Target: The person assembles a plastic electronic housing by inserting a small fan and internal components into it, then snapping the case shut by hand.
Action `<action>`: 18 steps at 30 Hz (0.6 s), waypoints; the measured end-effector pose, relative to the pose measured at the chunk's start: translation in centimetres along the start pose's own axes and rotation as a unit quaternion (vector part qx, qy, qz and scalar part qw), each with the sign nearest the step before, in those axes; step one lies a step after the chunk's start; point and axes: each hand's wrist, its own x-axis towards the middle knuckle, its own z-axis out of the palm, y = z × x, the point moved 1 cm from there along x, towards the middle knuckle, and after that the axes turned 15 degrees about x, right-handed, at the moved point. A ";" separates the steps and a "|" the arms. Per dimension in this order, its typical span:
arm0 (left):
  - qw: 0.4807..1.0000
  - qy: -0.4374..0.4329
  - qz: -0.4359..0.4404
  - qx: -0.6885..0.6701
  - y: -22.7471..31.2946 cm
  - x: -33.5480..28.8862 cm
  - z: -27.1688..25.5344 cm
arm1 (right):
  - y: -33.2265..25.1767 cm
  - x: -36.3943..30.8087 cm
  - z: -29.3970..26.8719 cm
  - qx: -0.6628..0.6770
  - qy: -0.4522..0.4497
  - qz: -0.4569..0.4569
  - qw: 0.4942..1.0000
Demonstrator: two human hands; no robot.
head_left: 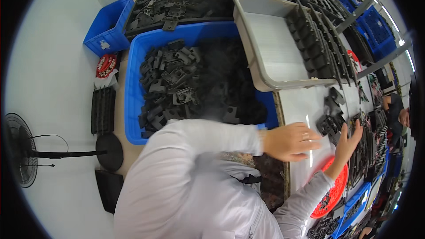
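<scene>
My left hand (292, 141) reaches across to the right over the white worktable (296, 110), wearing a ring. Its fingers are stretched out and loosely apart, and I see nothing in them. My right hand (347, 145) is raised beside it with thumb and fingers spread, holding nothing that shows. Just beyond both hands lies a small pile of black plastic parts (332, 117) on the table. Below my right hand a red round basket (337, 183) holds small dark pieces; my right forearm partly covers it.
A blue bin (132, 93) full of black plastic parts stands to my left. Behind it are a black tray (177, 6) of similar parts and a blue crate (108, 26). A white tub (261, 68) holds black divided trays (310, 40). A fan (20, 150) stands far left; another person (394, 113) sits far right.
</scene>
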 end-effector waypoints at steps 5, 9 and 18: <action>0.912 -0.093 -0.275 0.289 -5.7 -11.6 -14.5 | -16.0 -6.8 5.3 0.406 -0.170 0.071 0.895; 0.667 -0.319 -0.492 0.459 -12.1 -20.5 -21.2 | -18.9 -10.1 12.8 0.387 -0.361 0.037 0.848; 0.586 -0.503 -0.405 0.489 -19.7 -22.9 -20.7 | -19.5 -13.7 16.9 0.385 -0.432 0.053 0.814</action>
